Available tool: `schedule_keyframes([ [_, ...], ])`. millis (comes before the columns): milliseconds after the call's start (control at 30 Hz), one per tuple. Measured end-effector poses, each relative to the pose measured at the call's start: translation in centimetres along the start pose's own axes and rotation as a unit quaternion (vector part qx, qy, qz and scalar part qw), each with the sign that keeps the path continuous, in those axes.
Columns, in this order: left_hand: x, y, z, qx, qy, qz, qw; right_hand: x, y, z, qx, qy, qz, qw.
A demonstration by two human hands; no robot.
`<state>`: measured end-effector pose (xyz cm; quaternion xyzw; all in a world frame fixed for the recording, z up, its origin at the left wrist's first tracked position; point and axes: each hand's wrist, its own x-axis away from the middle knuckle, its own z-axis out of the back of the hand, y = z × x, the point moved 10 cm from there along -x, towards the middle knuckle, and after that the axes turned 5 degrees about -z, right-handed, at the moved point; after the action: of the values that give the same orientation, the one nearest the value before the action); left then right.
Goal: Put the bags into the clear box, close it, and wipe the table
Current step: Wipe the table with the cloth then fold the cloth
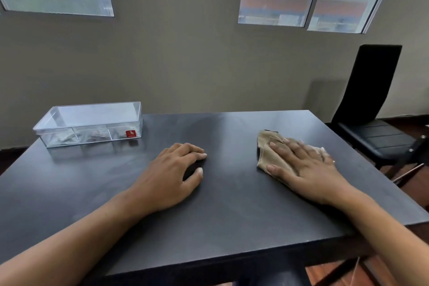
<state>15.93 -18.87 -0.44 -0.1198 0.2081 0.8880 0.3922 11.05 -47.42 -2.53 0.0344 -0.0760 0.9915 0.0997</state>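
The clear box (90, 123) stands at the table's far left corner with its lid on. Small bags (69, 137) lie inside it, and a red sticker marks its front. A beige cloth (269, 148) lies on the right side of the dark table (232, 216). My right hand (304, 169) presses flat on the cloth, fingers spread. My left hand (176, 174) rests on the table near the middle, fingers loosely curled, holding nothing.
A black chair (371, 109) stands beyond the table's right edge. A grey wall with windows runs right behind the far edge. The table's near edge (209, 262) is close to my body.
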Motion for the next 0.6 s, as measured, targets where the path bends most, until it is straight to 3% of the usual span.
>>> schedule_keyframes([
  [167,-1.2,1.8,-0.8,-0.002,-0.014,-0.028,1.0,4.7,-2.5,-0.9,0.003,0.002,0.064,0.998],
  [267,-2.4,2.8,-1.4,-0.002,-0.019,-0.036,0.999,6.8,-0.4,-0.8,-0.008,-0.021,0.073,0.997],
  [467,-4.9,5.2,-3.5,0.014,-0.049,-0.058,0.997,3.8,10.3,1.9,-0.01,0.05,-0.11,0.993],
  [600,-5.7,6.3,-4.5,0.014,-0.06,-0.07,0.996,4.5,8.5,0.8,-0.015,0.035,-0.106,0.994],
])
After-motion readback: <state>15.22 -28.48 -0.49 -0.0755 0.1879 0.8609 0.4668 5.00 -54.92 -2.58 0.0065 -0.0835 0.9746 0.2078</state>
